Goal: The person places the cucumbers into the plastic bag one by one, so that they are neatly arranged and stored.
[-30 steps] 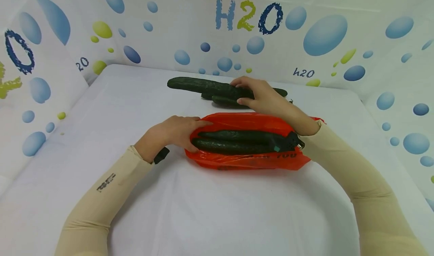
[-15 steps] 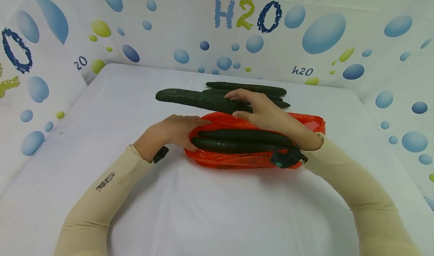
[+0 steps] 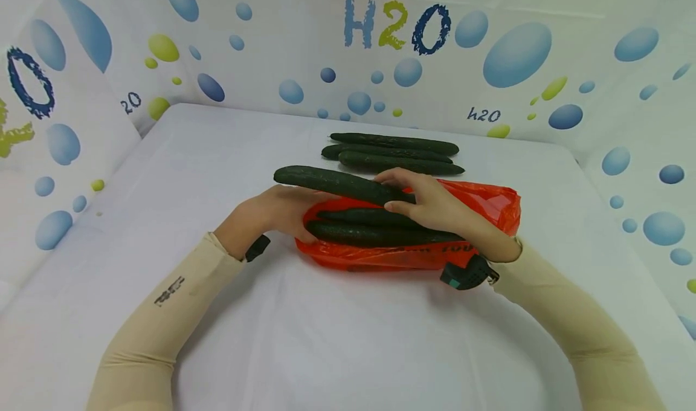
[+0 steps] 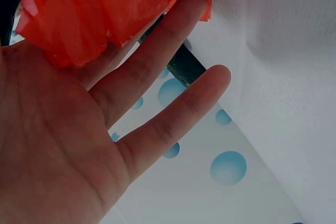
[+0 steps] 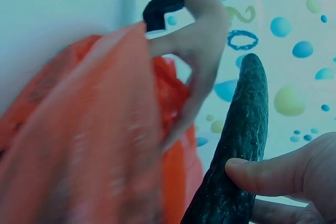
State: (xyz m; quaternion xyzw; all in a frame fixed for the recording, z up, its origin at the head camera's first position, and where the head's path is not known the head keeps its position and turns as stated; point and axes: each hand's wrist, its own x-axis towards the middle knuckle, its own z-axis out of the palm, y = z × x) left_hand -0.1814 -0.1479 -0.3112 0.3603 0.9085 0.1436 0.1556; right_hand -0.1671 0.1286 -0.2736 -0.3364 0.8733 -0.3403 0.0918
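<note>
Fingers (image 4: 170, 121) spread, left hand (image 3: 285, 210) touches the bag (image 3: 489, 205); right hand (image 3: 429, 202) pinches a cucumber (image 3: 331, 181).

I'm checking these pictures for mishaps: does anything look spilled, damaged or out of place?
Nothing stands out. Three cucumbers lie side by side beyond the red bag, two more lie in it, and the right hand holds another above it. I see no spill or breakage, though parts are hidden.

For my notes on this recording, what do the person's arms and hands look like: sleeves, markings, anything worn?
Both arms wear beige sleeves; the left sleeve bears a dark, unreadable print. The left hand and right hand are gloveless. Each wrist carries a black device; the right one shows a small teal patch.
</note>
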